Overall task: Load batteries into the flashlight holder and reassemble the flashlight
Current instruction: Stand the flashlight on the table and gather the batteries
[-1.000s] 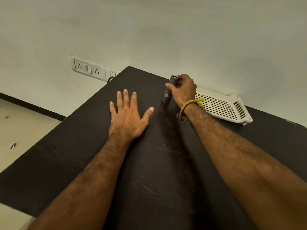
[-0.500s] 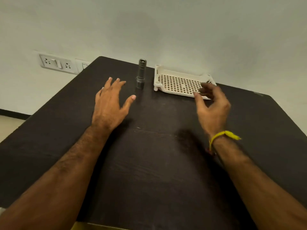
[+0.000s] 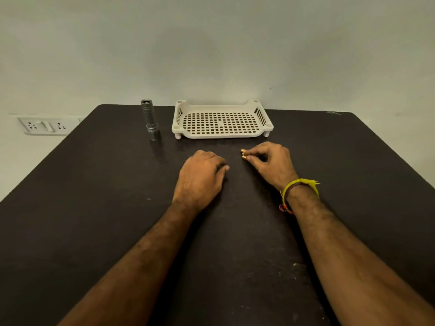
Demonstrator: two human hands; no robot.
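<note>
Fingers of right hand (image 3: 273, 163) pinch gold-tipped batteries (image 3: 243, 153) near white tray (image 3: 222, 134); left hand (image 3: 201, 178) curled, holding nothing, on table (image 3: 94, 208); flashlight (image 3: 150, 119) upright.

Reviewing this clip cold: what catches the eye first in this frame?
The right hand pinches small gold-tipped batteries just in front of the white perforated tray. Left of the tray, the grey flashlight stands upright near the dark table's far edge. The left hand rests on the table, fingers curled.

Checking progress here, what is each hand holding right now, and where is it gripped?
Right hand pinches small gold-ended batteries, ends protruding. Left hand holds nothing visible.
</note>
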